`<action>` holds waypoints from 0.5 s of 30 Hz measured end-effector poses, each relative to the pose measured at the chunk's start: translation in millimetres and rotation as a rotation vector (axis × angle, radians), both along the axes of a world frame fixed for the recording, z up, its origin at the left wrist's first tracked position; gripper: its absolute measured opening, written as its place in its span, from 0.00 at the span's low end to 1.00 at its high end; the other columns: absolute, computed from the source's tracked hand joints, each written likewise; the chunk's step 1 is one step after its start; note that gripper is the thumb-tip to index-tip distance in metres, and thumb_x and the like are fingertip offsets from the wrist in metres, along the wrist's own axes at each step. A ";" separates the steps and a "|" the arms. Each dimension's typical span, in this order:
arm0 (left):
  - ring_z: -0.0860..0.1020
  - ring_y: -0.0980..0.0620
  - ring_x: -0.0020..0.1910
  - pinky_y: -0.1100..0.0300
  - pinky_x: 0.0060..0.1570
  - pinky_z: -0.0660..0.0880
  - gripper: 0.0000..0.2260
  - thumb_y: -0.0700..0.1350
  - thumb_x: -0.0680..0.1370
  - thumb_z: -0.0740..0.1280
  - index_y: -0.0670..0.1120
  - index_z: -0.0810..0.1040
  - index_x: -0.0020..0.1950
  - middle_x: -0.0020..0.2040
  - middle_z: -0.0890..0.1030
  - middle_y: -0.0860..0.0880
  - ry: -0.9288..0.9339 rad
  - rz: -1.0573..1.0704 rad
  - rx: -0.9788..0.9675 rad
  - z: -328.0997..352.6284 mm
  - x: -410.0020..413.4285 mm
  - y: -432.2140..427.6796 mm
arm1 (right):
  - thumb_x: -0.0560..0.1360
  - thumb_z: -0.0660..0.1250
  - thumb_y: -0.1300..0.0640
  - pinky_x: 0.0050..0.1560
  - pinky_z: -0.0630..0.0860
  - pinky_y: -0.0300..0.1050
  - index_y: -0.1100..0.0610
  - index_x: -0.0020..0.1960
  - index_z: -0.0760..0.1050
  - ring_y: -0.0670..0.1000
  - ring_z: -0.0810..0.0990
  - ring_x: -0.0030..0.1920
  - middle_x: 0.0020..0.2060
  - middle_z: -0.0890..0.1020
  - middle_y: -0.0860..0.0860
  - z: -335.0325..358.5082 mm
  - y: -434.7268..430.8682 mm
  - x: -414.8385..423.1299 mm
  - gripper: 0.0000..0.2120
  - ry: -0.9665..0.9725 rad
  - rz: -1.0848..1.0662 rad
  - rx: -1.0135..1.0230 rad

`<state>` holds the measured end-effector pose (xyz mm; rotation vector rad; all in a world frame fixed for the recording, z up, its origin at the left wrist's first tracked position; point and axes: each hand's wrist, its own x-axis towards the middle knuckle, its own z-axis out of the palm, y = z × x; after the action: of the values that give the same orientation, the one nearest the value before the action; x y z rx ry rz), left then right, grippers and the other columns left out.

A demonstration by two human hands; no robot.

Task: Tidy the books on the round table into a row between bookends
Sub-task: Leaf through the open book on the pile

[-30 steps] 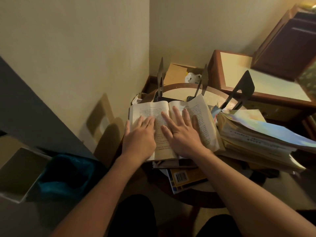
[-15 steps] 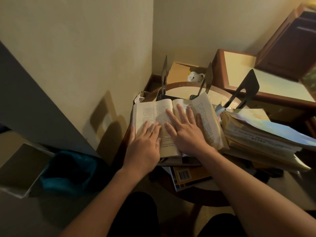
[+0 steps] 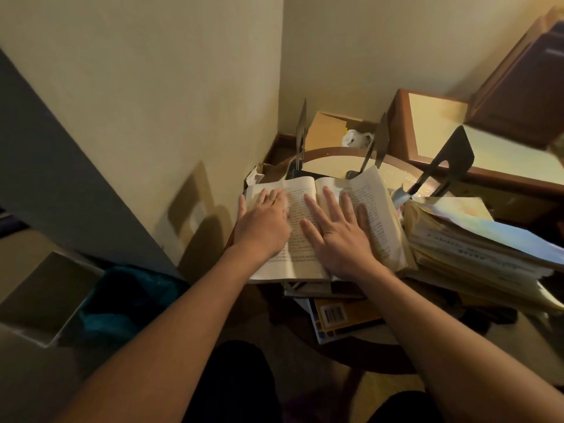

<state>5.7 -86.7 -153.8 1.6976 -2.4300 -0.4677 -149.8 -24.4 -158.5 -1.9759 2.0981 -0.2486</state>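
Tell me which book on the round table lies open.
The book under the left hand and right hand, pages spread face-up. The stack to its right and the barcode book beneath are closed.

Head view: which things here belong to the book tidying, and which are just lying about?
Job: open book, pile of books, barcoded book, left bookend, middle bookend, right bookend, round table.
Lying about: cardboard box, white bag, teal cloth, side cabinet.

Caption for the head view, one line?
Left hand and right hand press flat on an open book on the round table, bookends standing behind, a stack of books beside it.
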 end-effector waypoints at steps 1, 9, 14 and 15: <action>0.49 0.50 0.81 0.40 0.76 0.39 0.24 0.50 0.85 0.50 0.49 0.51 0.82 0.82 0.55 0.51 -0.003 -0.007 0.007 0.7 -3.0 -7.6 | 0.81 0.43 0.33 0.72 0.25 0.54 0.35 0.79 0.40 0.54 0.29 0.78 0.80 0.37 0.44 0.1 -0.4 -0.3 0.29 -0.004 0.000 0.006; 0.48 0.50 0.81 0.44 0.77 0.38 0.24 0.50 0.86 0.47 0.49 0.51 0.82 0.82 0.54 0.51 -0.001 -0.024 -0.090 -3.1 -8.8 12.2 | 0.81 0.43 0.33 0.75 0.29 0.58 0.35 0.80 0.41 0.55 0.31 0.78 0.81 0.38 0.44 0.3 -1.2 -1.1 0.29 -0.014 0.000 -0.003; 0.46 0.52 0.81 0.43 0.79 0.42 0.25 0.53 0.85 0.44 0.50 0.50 0.82 0.82 0.53 0.52 0.009 -0.067 -0.107 -9.2 8.6 57.8 | 0.81 0.42 0.33 0.76 0.29 0.60 0.34 0.79 0.40 0.54 0.30 0.78 0.80 0.37 0.44 -0.8 0.0 0.1 0.28 -0.007 -0.004 0.001; 0.46 0.52 0.81 0.43 0.79 0.43 0.25 0.53 0.85 0.43 0.50 0.49 0.82 0.82 0.52 0.52 -0.005 -0.070 -0.109 -9.5 11.2 67.4 | 0.81 0.42 0.33 0.76 0.30 0.61 0.34 0.79 0.40 0.55 0.30 0.78 0.80 0.37 0.44 -1.3 -0.2 0.0 0.28 -0.006 -0.004 -0.001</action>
<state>16.9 -19.3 -163.3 1.5772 -2.4760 -0.3325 -149.8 -24.6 -159.8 -1.9690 2.0993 -0.2565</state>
